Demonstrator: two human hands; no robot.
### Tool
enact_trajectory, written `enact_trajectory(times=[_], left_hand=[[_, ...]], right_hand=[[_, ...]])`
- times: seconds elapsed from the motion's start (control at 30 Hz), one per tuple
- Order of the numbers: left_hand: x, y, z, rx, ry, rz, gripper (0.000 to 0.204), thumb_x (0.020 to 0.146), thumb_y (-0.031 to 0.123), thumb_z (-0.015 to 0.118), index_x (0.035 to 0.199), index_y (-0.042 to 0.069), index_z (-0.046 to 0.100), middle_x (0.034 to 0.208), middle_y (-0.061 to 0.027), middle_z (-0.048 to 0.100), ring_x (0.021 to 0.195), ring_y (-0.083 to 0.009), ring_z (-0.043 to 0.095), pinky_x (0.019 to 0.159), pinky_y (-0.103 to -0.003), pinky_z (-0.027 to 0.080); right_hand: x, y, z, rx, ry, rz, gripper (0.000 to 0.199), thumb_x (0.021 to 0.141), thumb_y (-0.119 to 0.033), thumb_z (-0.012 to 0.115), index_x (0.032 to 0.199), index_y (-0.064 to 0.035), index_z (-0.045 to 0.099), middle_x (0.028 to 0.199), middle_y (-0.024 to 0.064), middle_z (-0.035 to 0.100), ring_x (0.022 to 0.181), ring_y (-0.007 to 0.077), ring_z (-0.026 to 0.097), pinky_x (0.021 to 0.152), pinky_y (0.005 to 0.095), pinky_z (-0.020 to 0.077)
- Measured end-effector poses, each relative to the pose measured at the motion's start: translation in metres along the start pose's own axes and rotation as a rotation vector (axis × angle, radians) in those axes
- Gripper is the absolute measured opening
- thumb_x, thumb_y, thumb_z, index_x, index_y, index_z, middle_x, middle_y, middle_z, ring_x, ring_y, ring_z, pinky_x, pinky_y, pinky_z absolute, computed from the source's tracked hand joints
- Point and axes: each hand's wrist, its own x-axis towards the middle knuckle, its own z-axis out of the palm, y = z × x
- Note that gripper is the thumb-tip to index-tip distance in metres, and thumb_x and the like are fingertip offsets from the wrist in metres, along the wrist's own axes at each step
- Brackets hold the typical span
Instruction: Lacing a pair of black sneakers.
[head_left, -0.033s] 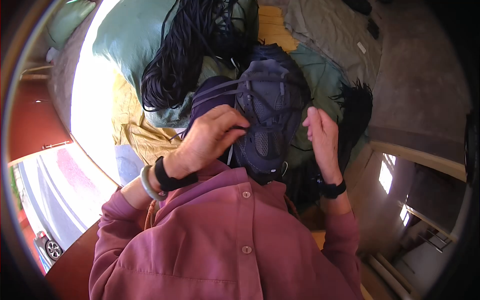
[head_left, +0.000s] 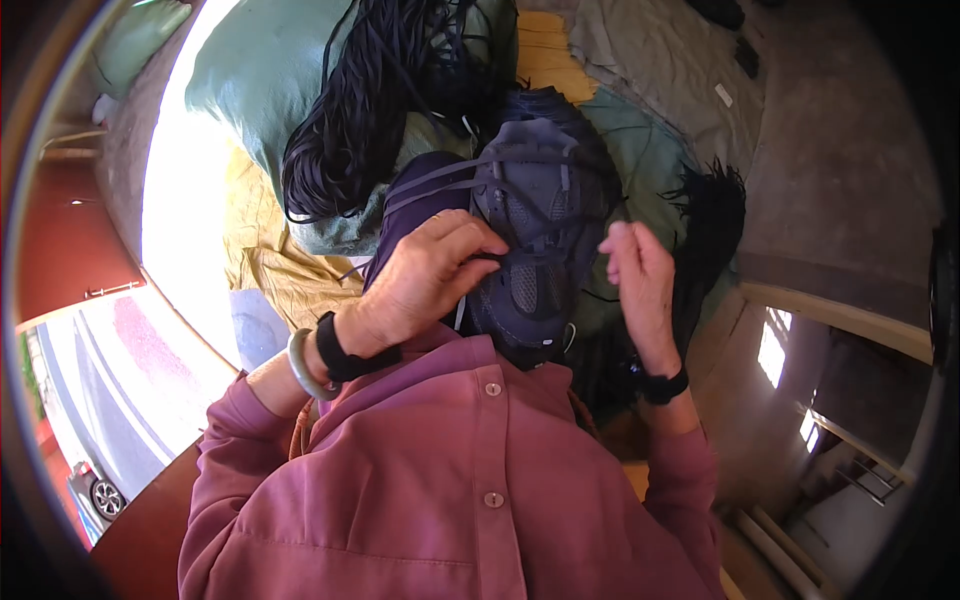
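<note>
Dark grey mesh shoe is noted just beyond and right of the left fingertips. By the left hand, thumb and forefinger brought together, a dark lace is apparently pinched. Right hand: fingers curled, held just right of the shoe; contents cannot be told. Step judged: threading. A steady pinch is called for, with lace guided shoe-ward.

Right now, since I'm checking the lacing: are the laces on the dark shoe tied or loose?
Loose: strands of the laces trail out past the left side of the shoe, and no bow shows.
</note>
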Motion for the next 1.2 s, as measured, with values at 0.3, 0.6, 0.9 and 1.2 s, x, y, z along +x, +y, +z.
enact_trajectory(times=[0.3, 0.6, 0.9, 1.2], left_hand=[[0.012, -0.005, 0.007, 0.057, -0.001, 0.025, 0.025, 0.082, -0.003, 0.078, 0.103, 0.006, 0.069, 0.106, -0.0094, 0.058, 0.093, -0.0253, 0.065, 0.076, -0.033, 0.055], [0.009, -0.009, 0.008, 0.074, -0.095, 0.072, 0.025, 0.082, -0.005, 0.077, 0.103, 0.007, 0.070, 0.113, -0.0095, 0.054, 0.100, -0.0256, 0.064, 0.080, -0.034, 0.057], [-0.004, -0.006, 0.020, -0.027, -0.080, 0.039, 0.023, 0.080, -0.005, 0.079, 0.097, 0.007, 0.071, 0.108, -0.0075, 0.055, 0.098, -0.0238, 0.063, 0.079, -0.032, 0.056], [-0.004, -0.008, 0.019, -0.032, -0.027, -0.008, 0.022, 0.077, -0.004, 0.082, 0.093, 0.005, 0.072, 0.105, -0.0079, 0.055, 0.094, -0.0232, 0.061, 0.077, -0.032, 0.053]], right_hand=[[-0.046, 0.009, 0.043, -0.311, -0.077, -0.574, 0.061, 0.079, -0.037, 0.085, 0.129, -0.0088, 0.063, 0.114, 0.0128, 0.053, 0.098, 0.0306, 0.057, 0.085, 0.0407, 0.0510], [-0.060, 0.009, 0.039, -0.551, -0.202, -0.760, 0.062, 0.076, -0.033, 0.086, 0.130, -0.0120, 0.065, 0.118, 0.0145, 0.049, 0.098, 0.0313, 0.055, 0.084, 0.0417, 0.0517], [-0.079, 0.006, 0.035, -0.632, -0.281, -0.741, 0.057, 0.077, -0.031, 0.084, 0.126, -0.0107, 0.065, 0.117, 0.0168, 0.050, 0.098, 0.0327, 0.055, 0.082, 0.0431, 0.0517], [-0.074, 0.001, 0.040, -0.563, -0.281, -0.699, 0.055, 0.077, -0.028, 0.084, 0.125, -0.0088, 0.066, 0.116, 0.0161, 0.050, 0.099, 0.0330, 0.056, 0.084, 0.0428, 0.0516]])
